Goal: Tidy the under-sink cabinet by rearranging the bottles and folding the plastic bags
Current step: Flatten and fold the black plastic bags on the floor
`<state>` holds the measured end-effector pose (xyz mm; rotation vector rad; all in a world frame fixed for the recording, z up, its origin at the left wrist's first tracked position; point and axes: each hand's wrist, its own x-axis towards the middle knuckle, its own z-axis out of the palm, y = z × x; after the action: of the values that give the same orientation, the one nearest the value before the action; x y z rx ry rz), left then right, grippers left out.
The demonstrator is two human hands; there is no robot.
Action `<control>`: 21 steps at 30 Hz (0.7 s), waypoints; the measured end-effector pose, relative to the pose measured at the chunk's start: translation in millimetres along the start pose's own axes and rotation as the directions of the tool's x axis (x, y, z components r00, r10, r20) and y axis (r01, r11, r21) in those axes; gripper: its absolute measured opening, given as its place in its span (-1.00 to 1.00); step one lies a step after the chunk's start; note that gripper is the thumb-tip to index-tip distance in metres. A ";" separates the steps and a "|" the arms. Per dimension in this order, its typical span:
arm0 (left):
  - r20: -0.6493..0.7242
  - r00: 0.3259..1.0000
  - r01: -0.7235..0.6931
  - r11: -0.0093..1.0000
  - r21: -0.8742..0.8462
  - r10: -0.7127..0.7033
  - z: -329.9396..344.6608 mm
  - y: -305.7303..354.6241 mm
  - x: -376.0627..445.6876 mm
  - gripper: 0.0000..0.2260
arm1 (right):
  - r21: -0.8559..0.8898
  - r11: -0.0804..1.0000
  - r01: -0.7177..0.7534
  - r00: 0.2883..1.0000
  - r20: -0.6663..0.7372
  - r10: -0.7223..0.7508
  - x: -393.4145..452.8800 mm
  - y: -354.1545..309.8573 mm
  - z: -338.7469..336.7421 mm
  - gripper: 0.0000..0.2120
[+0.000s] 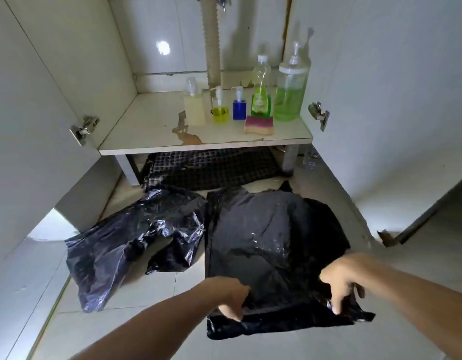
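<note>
Bottles [248, 100]: lined up on cabinet shelf [146, 126], seemingly done.
Flat black bag [271, 245]: on floor, near edge pinched by left hand [231, 298] and right hand [340, 280]; fold barely begun.
Crumpled bag [131, 240]: alongside, unfolded.

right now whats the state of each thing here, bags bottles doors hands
flat black bag: spread on the floor, near edge gripped by both hands
left hand: fingers pinching the bag edge
right hand: fingers curled on the bag edge
crumpled bag: unfolded, lying left of the flat one
bottles: upright in a row, capped
sponge: lying flat
cabinet doors: open
</note>
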<state>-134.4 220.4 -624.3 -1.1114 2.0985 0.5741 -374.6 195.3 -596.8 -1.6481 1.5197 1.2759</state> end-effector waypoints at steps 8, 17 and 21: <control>0.192 0.981 0.061 0.899 -0.433 0.026 0.6 -5.3 26.2 -0.44 | 0.089 0.996 -0.004 0.983 -0.180 0.021 40.0 16.7 -7.9 -0.42; -0.340 0.755 0.127 0.634 -0.763 -0.561 -33.1 -105.5 100.5 -0.75 | 0.215 0.977 -0.006 0.930 -0.358 0.084 91.8 20.3 -35.2 -0.75; -0.209 0.725 0.231 0.517 -0.824 -0.657 -42.1 -115.6 131.7 -0.65 | 0.513 0.857 -0.056 0.876 -0.386 0.288 123.7 38.2 -59.1 -0.53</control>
<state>-105.2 60.0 -701.1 -2.4815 1.7890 1.0169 -406.8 82.2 -676.9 -1.5394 2.1069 0.5082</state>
